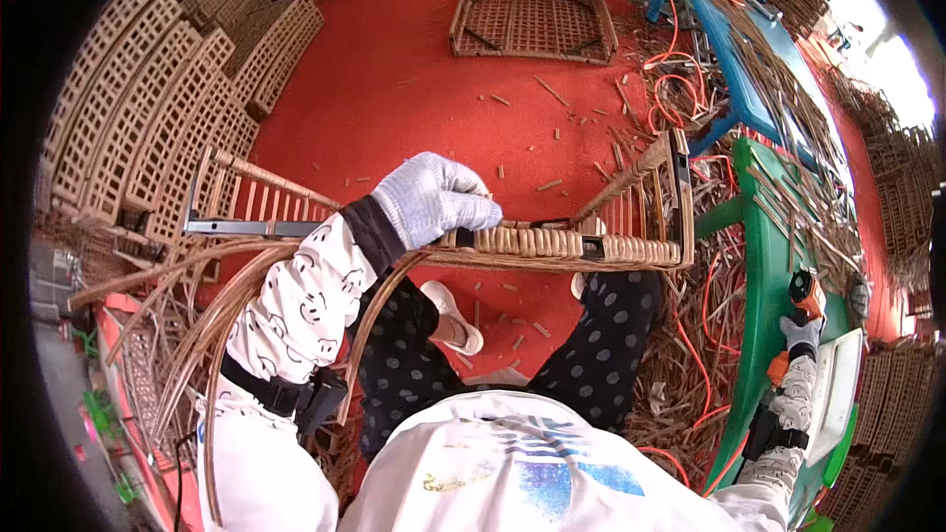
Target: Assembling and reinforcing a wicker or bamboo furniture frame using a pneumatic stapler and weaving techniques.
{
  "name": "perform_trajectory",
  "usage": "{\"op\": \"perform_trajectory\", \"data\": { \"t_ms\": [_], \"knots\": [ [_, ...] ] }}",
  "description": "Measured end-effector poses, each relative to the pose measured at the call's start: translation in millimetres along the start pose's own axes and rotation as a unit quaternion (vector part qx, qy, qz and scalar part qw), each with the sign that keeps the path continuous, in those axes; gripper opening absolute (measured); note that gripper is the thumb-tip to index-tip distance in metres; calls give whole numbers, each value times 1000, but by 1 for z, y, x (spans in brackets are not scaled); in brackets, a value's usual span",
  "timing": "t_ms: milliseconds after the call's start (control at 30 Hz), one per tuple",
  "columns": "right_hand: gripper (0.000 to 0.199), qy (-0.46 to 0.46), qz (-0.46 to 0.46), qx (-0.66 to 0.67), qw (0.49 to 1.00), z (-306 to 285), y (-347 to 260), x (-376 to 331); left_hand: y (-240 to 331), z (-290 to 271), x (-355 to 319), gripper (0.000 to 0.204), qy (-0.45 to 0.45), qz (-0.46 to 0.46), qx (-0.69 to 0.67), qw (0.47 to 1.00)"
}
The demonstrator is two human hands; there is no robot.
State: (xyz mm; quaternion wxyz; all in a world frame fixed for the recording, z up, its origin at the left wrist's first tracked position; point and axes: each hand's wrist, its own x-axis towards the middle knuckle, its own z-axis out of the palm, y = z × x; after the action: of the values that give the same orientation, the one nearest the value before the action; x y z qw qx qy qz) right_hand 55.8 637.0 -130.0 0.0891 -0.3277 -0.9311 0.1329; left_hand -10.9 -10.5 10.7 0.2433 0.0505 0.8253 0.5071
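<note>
A rattan frame (552, 246) with a dark metal skeleton stands upright in front of my knees, its near rail partly wrapped in brown strips. My left hand (436, 202), in a light grey knit glove, is closed over this rail near its middle. Long brown rattan strips (229, 310) trail under my left forearm at the left. Far out to the right, my right hand (803, 333), gloved too, is wrapped round an orange-and-black power tool (806, 292) above the green bench (764, 266). The tool's exact kind is too small to tell.
Another woven frame (532, 15) lies on the red floor (414, 89) ahead. Lattice panels (148, 128) are stacked at the left. Strips cover part of the blue bench (734, 59). Orange cords (680, 89) and scraps litter the floor beside the benches. A white tray (836, 389) is by my right forearm.
</note>
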Motion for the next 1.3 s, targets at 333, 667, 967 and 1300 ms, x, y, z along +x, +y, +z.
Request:
{"op": "perform_trajectory", "data": {
  "t_ms": [333,667,967,1300],
  "knots": [
    [60,-57,-39,187,980,-29,-6,-9,-10,-3,13,16,13,40,-13,999],
    [27,-202,-144,484,839,-125,-128,-160,-16,-12,25,12,24,121,-41,992],
    [47,-276,-206,489,801,-144,-158,-218,-9,-5,44,17,81,79,61,992],
    [19,-533,-132,399,734,-133,-276,-267,-9,7,39,21,80,61,49,994]
  ]
}}
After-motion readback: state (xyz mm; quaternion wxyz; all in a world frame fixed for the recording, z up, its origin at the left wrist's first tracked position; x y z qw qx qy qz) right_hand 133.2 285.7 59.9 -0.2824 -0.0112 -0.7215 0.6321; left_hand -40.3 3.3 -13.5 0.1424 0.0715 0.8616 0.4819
